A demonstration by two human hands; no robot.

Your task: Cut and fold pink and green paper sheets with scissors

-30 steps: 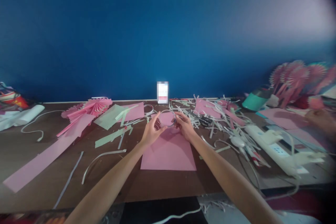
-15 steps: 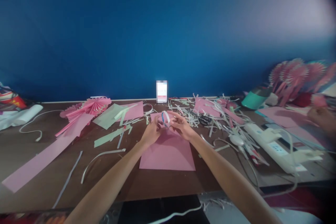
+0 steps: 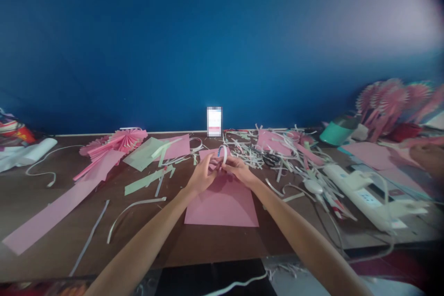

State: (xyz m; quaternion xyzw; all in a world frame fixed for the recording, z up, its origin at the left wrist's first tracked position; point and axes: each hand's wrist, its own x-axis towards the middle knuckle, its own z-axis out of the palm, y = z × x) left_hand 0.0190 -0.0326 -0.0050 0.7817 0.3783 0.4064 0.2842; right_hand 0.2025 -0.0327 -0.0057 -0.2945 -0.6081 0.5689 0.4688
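Note:
My left hand [image 3: 203, 173] and my right hand [image 3: 236, 169] meet above the far end of a pink paper sheet [image 3: 222, 203] on the brown table [image 3: 208, 243]. Together they pinch a small roll of tape [image 3: 222, 154], white with a bluish inner side, held on edge between the fingertips. Its lower part is hidden by my fingers.
Pink folded fans [image 3: 120, 141], green paper pieces [image 3: 145, 155] and a long pink strip [image 3: 52, 212] lie at left. A heap of paper scraps [image 3: 277, 150], a white power strip [image 3: 367, 199] and a teal object [image 3: 336, 132] lie at right. Another person's hand [image 3: 428, 157] shows at far right.
The tape ring lay flat and wide between my hands; now it stands on edge, and my hands have closed together around it.

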